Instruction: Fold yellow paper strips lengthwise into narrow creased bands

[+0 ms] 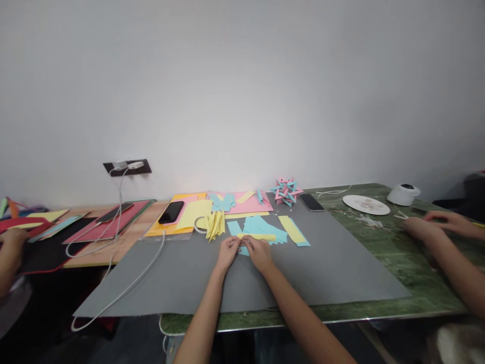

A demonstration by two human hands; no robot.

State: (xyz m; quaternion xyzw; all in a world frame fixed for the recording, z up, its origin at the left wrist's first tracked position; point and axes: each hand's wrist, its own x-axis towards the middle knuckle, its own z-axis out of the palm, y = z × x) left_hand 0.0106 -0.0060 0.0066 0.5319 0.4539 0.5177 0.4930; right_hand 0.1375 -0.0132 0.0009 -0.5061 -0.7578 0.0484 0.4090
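My left hand (pixel 228 251) and my right hand (pixel 258 252) meet near the middle of the grey sheet, fingertips pinched together on a yellow paper strip (pixel 265 236). The strip's left end is partly hidden by my fingers. Just beyond and under it lie fanned light blue paper strips (pixel 261 224). To their right rests a stack of yellow strips (pixel 292 228) over blue ones. A bunch of folded yellow paper pieces (pixel 215 225) stands left of my hands, against a white ring (pixel 199 223). Farther back is a pink and blue folded-paper star ball (pixel 287 192).
Phones (pixel 171 212) (pixel 311 202) lie on either side of coloured sheets. A white cable (pixel 142 275) crosses the grey sheet's (pixel 182 283) left part. Rightward are a white plate (pixel 359 203) and another person's hands (pixel 424 227). A person's hand (pixel 10 250) shows far left.
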